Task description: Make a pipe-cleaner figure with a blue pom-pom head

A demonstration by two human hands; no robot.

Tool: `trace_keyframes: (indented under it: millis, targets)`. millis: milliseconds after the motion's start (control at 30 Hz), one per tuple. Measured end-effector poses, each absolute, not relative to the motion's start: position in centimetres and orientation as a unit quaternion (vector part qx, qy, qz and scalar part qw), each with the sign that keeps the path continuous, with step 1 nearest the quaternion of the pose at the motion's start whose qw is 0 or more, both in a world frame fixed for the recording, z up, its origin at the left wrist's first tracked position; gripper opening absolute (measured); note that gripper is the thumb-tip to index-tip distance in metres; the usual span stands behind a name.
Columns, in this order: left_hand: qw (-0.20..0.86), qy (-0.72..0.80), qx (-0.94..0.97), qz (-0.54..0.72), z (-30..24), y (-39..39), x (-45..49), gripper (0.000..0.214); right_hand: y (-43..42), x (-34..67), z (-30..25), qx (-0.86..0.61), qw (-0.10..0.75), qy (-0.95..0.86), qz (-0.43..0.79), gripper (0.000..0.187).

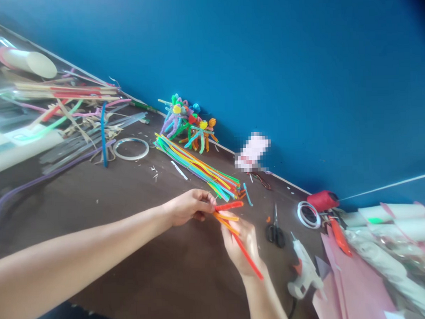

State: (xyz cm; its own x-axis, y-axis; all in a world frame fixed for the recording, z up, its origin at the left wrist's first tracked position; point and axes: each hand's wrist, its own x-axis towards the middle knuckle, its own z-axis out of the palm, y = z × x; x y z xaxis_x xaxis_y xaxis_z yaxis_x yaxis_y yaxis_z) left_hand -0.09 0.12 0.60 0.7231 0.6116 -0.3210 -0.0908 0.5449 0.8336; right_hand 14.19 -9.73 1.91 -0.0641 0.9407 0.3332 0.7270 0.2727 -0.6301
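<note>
Centre of the brown desk: your left hand and right hand each pinch orange pipe cleaners; black-handled scissors at 3 o'clock, hot glue gun at 4 o'clock.

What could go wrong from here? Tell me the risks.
The orange pipe cleaners pinched between the left hand and right hand may have sharp wire ends that prick skin. The white glue gun lying near the right hand could burn it if hot. The black-handled scissors could be knocked.
</note>
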Motion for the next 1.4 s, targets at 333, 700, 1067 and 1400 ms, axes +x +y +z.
trace_keyframes:
  millis: [333, 700, 1067, 1400]
  targets:
    - [0.802, 0.323, 0.49, 0.111, 1.0, 1.1, -0.7, 0.013, -10.5, 13.7, 3.5, -0.564, 0.139, -0.812, -0.06, 0.027]
    - [0.762, 0.304, 0.554, 0.141, 1.1, 0.8, -0.8, 0.019, -9.8, 13.6, 3.8, -0.581, 0.126, -0.804, -0.024, 0.023]
    - [0.71, 0.225, 0.658, 0.109, 1.1, 0.9, -0.9, 0.02, -9.8, 13.8, 3.8, -0.589, 0.21, -0.775, 0.091, 0.014]
    - [0.581, 0.153, 0.783, 0.164, 1.1, 0.8, -0.9, 0.022, -9.4, 13.6, 1.7, -0.637, 0.293, -0.689, 0.181, 0.009]
